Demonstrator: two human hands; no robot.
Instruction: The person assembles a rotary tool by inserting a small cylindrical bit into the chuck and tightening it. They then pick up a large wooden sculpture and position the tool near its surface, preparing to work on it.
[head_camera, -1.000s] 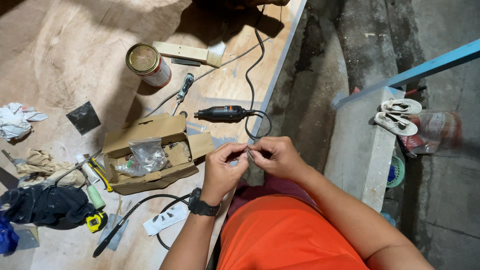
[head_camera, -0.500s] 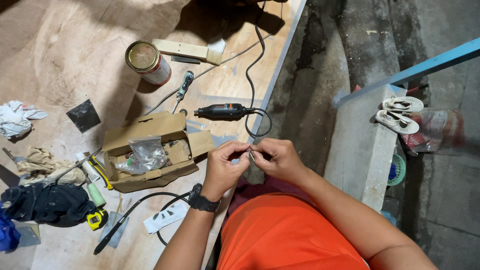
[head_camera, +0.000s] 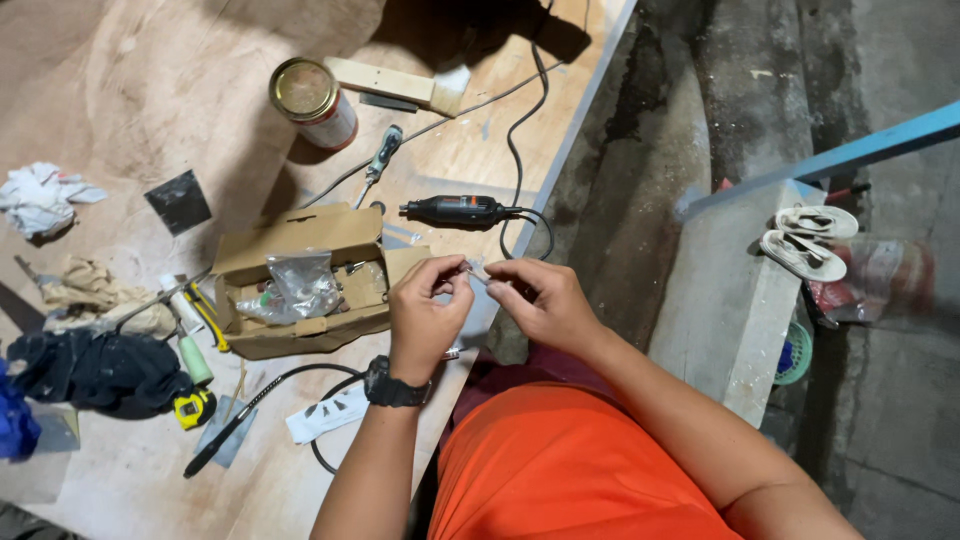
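Both hands meet at the table's (head_camera: 300, 480) near edge, left hand (head_camera: 425, 315) and right hand (head_camera: 540, 300) pinching a tiny clear piece (head_camera: 478, 276) between nearly closed fingers (too small to identify). I'd keep it low over the table. The rotary tool (head_camera: 455, 210) lies just beyond, cardboard box (head_camera: 300, 285) to the left.

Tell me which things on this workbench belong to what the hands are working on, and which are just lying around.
In hand:
- left hand and right hand, pinching a small pale part between the fingertips
- open cardboard box of plastic bags, right beside the left hand

Lying about:
- black corded rotary tool
- gold-lidded tin can
- yellow tape measure
- pair of white sandals
- crumpled white rag
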